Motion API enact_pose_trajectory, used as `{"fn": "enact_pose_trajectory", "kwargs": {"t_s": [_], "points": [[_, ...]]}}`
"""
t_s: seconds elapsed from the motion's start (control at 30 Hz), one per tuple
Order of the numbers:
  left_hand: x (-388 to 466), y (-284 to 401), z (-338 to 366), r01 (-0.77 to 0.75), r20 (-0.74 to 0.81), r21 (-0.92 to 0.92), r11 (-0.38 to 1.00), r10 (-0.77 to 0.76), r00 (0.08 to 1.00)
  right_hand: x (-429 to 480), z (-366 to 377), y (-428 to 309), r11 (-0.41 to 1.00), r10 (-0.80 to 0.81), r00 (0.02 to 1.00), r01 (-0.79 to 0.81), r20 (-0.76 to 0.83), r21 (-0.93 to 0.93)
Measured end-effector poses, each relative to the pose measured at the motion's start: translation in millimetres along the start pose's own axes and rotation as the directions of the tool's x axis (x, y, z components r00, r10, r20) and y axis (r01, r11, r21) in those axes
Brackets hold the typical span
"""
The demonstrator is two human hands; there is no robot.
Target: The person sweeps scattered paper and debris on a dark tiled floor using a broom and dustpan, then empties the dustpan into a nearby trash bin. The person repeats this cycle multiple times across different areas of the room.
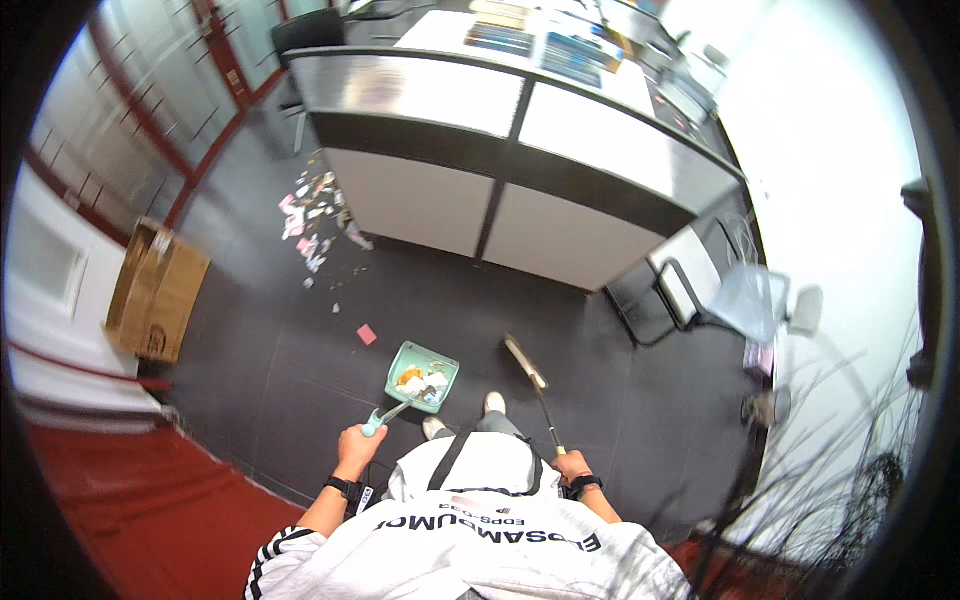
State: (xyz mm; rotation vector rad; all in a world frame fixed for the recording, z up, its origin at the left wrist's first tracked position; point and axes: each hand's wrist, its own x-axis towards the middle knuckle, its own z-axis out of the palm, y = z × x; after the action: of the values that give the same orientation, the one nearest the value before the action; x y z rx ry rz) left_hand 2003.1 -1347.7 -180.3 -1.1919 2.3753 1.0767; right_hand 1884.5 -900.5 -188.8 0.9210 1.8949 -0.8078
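Note:
My left hand [360,448] grips the handle of a mint-green dustpan [398,361], which is held out in front of my feet. Paper scraps and an orange-brown piece of litter [411,376] lie inside the pan. In my right hand [574,465] is the stick of a broom [526,361]; its narrow pale head points away from me, to the right of my shoes. A pink scrap [366,334] is on the dark floor just beyond the pan's left side. Farther off, a scatter of torn paper [304,225] spreads along the left end of a desk partition.
The white and grey desk partition [420,195] stands ahead. A cardboard box [161,292] rests by the left wall. To the right are a chair [694,292] and bare, twiggy branches [847,465]. Red carpet [150,495] borders the floor at lower left.

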Motion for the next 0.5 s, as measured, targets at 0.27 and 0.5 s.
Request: {"fn": "enact_pose_trajectory", "kwargs": {"t_s": [0.27, 0.5], "points": [[-13.2, 134.9, 83.2, -0.448, 0.345, 0.351, 0.822, 0.332, 0.878, -8.3, -58.6, 165.5, 0.817, 0.247, 0.969, -0.214, 0.010, 0.535], [-68.0, 297.8, 235.9, -0.703, 0.517, 0.315, 0.637, 0.506, 0.690, 28.2, -136.4, 297.8, 0.537, 0.382, 0.924, -0.239, 0.019, 0.809]]}}
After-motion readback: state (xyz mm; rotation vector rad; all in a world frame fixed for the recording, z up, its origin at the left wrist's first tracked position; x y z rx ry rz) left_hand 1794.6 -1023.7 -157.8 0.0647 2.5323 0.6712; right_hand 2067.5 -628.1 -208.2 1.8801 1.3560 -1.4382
